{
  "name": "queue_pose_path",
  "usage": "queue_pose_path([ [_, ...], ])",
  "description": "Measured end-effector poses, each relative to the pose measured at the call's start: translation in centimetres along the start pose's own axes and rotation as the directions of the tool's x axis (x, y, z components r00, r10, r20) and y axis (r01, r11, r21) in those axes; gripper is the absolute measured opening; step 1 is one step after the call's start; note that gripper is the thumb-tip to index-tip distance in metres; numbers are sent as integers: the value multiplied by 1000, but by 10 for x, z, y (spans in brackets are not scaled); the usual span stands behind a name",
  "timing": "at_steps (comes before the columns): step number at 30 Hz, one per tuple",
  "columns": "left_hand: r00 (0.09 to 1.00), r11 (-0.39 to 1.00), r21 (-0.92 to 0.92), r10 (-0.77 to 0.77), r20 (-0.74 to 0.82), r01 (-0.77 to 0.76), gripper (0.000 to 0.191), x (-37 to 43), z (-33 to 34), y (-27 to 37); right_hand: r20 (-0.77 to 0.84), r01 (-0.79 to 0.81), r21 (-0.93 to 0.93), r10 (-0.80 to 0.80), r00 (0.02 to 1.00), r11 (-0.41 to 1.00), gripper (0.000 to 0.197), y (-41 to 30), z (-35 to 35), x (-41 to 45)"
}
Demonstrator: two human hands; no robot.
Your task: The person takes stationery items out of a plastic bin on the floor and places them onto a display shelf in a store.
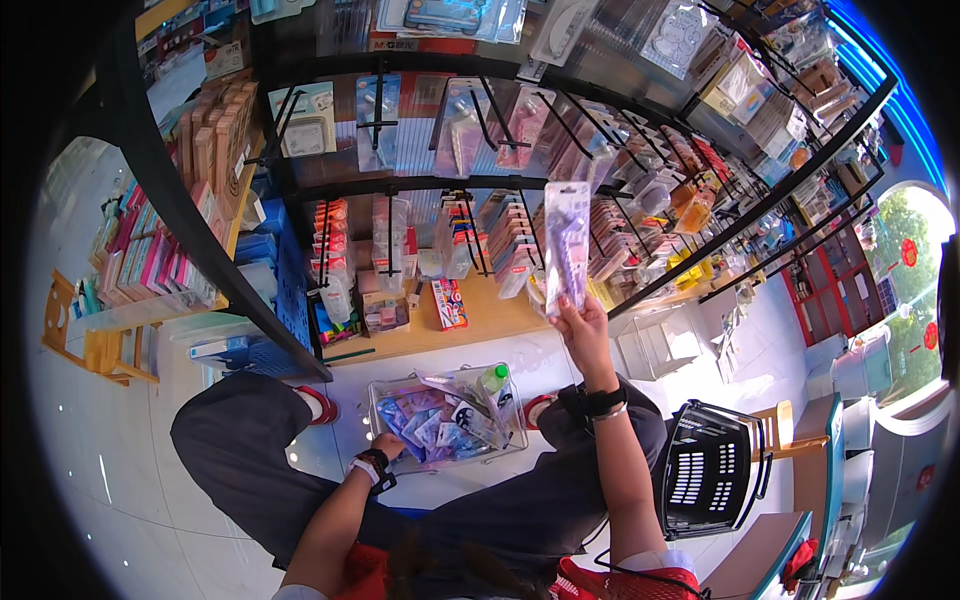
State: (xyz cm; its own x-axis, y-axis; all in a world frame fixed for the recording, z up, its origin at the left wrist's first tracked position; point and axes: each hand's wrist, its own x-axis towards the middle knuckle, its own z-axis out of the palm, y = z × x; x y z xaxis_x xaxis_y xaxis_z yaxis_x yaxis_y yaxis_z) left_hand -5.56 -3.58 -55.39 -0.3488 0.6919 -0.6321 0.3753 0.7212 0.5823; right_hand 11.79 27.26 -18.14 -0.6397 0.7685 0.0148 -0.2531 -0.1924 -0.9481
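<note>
My right hand point(585, 330) is raised before the rack and pinches the bottom end of a blister pack point(568, 244). A purple pen-like item shows inside that clear pack, which stands upright. Low in front of me, my left hand point(388, 446) is at the near left rim of a clear plastic bin point(480, 460); its fingers look curled, but their grip is hidden. The bin sits on the floor between my feet. Inside it lie several small packaged goods point(427, 424) in blue and purple, and a green-capped container point(494, 377).
Hooks of a display rack point(450, 184) hold several rows of blister packs. Small boxes stand on its wooden bottom shelf point(405, 341). A black shopping basket point(709, 469) is at my right, near a wooden chair point(780, 435). Blue plastic baskets point(289, 281) stand by the left post.
</note>
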Motion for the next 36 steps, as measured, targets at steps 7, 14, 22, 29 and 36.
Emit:
queue_pose_path([
  [7, 1000, 952, -306, 16, 6, -13, 29, 1, 20, -26, -60, 118, 117, -111, 992, 986, 16, -10, 4, 26],
  [14, 998, 965, -258, 39, -44, -50, 25, -7, 18, -21, -59, 157, 107, -152, 987, 982, 14, -19, 8, 37],
  [22, 998, 990, -140, 3, -56, -11, 21, -10, 13, -19, -89, 121, 178, -106, 990, 977, 18, -26, 16, 38],
  [29, 981, 986, 77, -137, -137, 149, 15, -3, 5, -33, -155, 167, 245, -131, 979, 955, 20, -20, 32, 76],
  [36, 902, 888, 193, 431, -28, -418, 11, 2, 20, -54, -329, 100, 3, -94, 940, 995, 37, -12, 43, 166],
])
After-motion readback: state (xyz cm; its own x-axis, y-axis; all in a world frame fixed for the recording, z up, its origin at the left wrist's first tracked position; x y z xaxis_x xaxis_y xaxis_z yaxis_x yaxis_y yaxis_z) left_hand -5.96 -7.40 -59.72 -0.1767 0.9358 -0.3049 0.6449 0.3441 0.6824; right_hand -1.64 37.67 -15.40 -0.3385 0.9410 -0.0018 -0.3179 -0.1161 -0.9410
